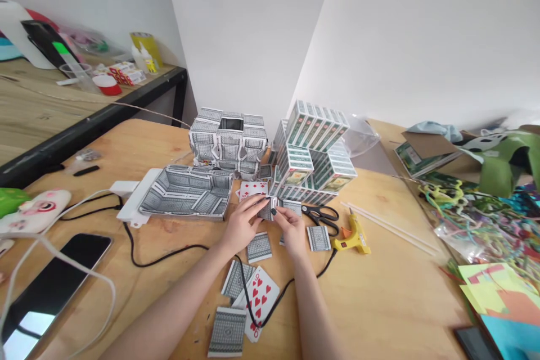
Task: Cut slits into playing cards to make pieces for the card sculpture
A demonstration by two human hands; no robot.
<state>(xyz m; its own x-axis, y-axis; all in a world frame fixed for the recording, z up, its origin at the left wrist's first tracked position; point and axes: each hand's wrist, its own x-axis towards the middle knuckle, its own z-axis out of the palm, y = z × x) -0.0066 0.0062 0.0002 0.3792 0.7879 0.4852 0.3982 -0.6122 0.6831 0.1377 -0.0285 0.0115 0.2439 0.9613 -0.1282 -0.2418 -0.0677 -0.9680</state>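
Note:
Between my two hands is a playing card [265,213] with its patterned grey back showing, held low over the table. The fingers of my left hand [244,222] press on its left and upper side. My right hand [290,229] pinches its right edge between thumb and fingers. Folded card squares lie close by, one [259,247] below my left hand and another [319,238] right of my right hand. Face-up red diamond cards [252,189] lie just beyond my left fingers. A fanned pile of heart cards [262,295] sits nearer me, under a black cable.
Black scissors [323,215] and a yellow glue gun [354,235] lie to the right. Behind stand a card-built structure [228,140], an open card-lined tray [189,191] and stacked card boxes [312,152]. A phone [54,287] lies left; craft stems [476,202] fill the right.

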